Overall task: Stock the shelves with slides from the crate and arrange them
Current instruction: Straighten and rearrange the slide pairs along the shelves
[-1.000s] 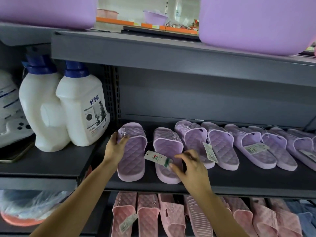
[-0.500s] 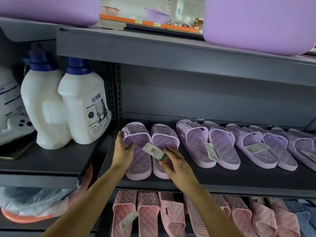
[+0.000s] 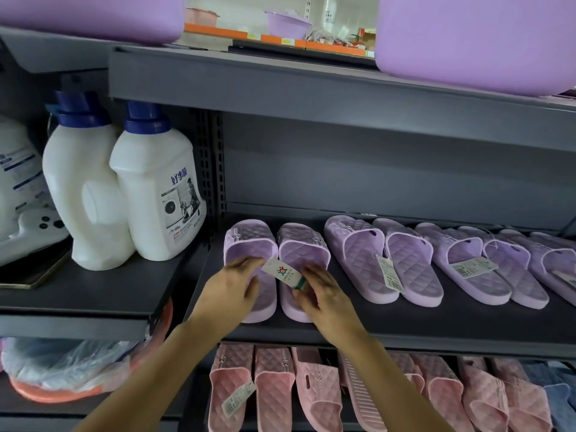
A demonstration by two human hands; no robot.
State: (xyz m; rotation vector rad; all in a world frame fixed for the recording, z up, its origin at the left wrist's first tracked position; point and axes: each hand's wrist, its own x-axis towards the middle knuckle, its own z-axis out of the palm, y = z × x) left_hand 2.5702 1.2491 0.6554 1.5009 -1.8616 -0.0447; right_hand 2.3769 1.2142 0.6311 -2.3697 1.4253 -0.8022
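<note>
Two lilac quilted slides lie side by side at the left end of the dark shelf. My left hand rests flat on the left slide, fingers spread over its footbed. My right hand lies on the right slide, fingers extended beside a white paper tag that sits between my hands. More lilac slides with tags stand in a row to the right. The crate is out of sight.
Two white detergent bottles with blue caps stand on the neighbouring shelf to the left. Pink slides fill the shelf below. Lilac plastic tubs sit on the shelf above. A bagged orange item lies at lower left.
Both hands slid the two left slides back and together until they sit parallel. My left hand moved from the slide's outer edge onto its footbed. My right hand moved left toward the tag.
</note>
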